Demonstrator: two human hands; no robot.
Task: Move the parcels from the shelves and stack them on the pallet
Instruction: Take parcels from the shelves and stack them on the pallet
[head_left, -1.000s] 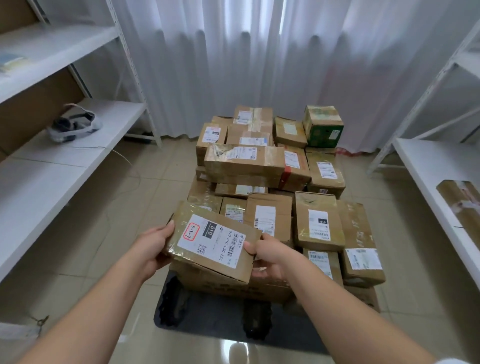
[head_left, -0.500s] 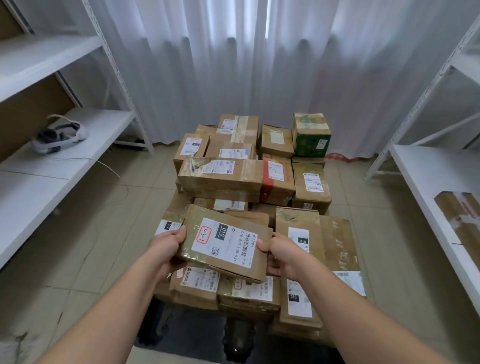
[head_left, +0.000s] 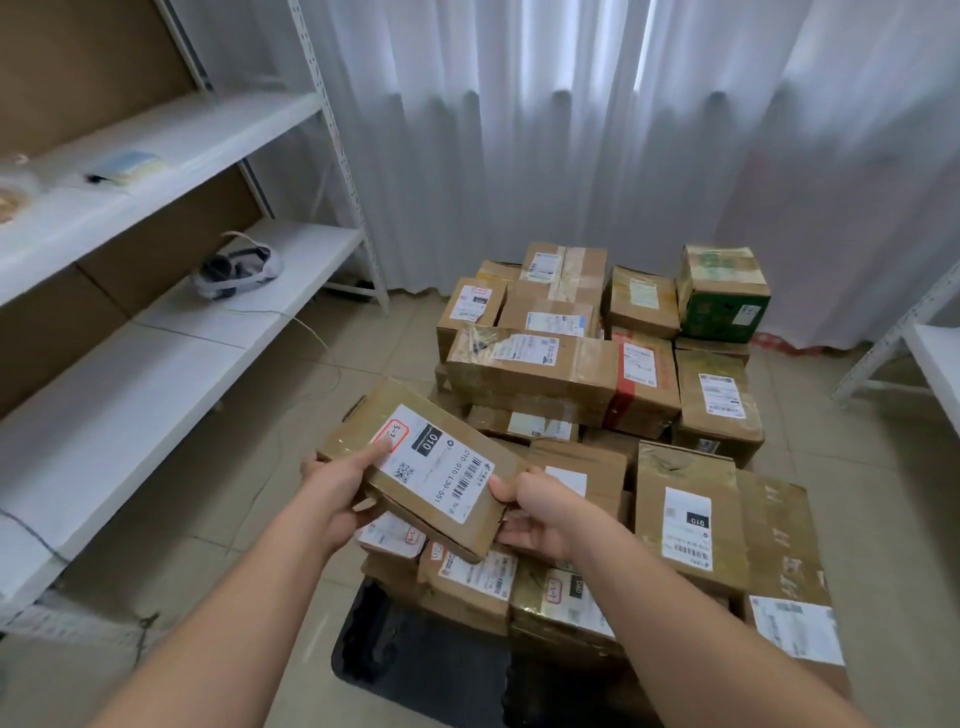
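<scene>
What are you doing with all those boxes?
A person is holding one flat brown parcel with both hands, the left hand at one end and the right hand at the other. It is in the air above a big pile of parcels stacked on a black pallet, not yet put down. White shelves stand at the left.
</scene>
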